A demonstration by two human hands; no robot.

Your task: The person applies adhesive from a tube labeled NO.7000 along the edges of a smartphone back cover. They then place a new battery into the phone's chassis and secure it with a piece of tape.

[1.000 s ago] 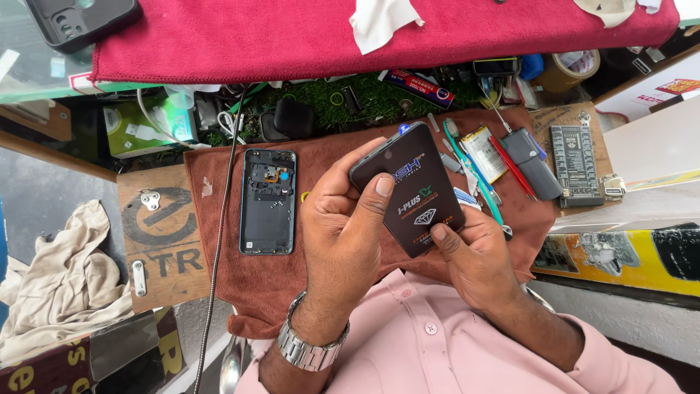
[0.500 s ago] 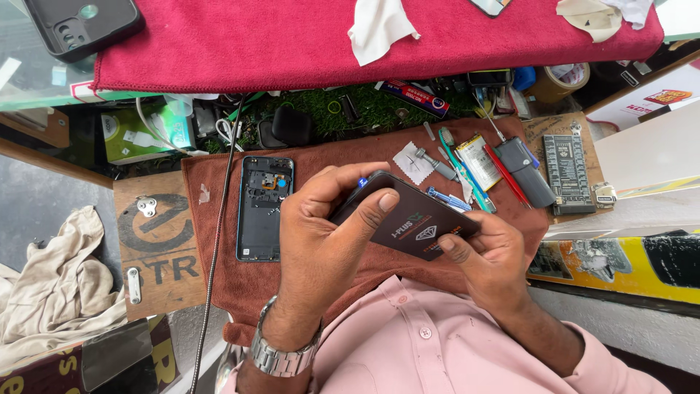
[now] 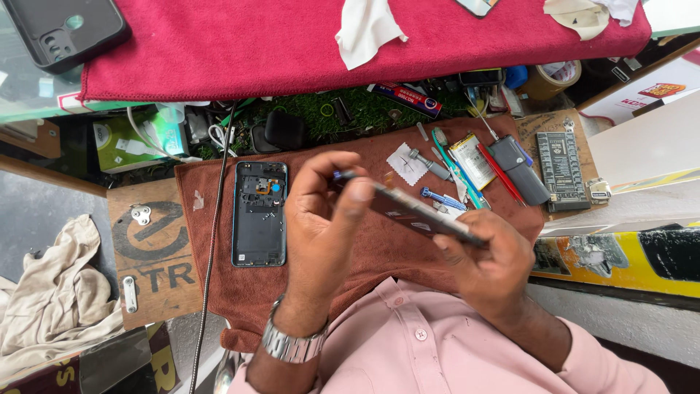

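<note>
Head view: the left hand (image 3: 324,219) and the right hand (image 3: 492,259) together grasp a thin dark slab (image 3: 415,211), held edge-on above the brown cloth (image 3: 219,284). Because it is tilted toward the camera's line of sight, its face cannot be made out, and the fingers cover both its ends. The left thumb and fingertips pinch its upper end; the right hand closes around its lower end. A metal watch (image 3: 292,343) sits on the left wrist.

On the brown cloth, left of the hands, lies an opened phone body (image 3: 259,213), back cover off, its inner parts showing. To the right lie a small white wipe (image 3: 403,163), a blue-handled screwdriver (image 3: 442,198), a flat battery (image 3: 472,162), a red pen-like tool (image 3: 499,174) and a dark grey case (image 3: 519,170), close together and partly overlapping. A black board with rows of connectors (image 3: 560,171) rests on a wooden slab beside them.

Above, a red cloth (image 3: 255,51) carries a black phone case (image 3: 65,29), cut off at the frame's edge, and a crumpled white cloth (image 3: 368,29). The shelf gap below it is cluttered and dim; little there can be told apart.
</note>
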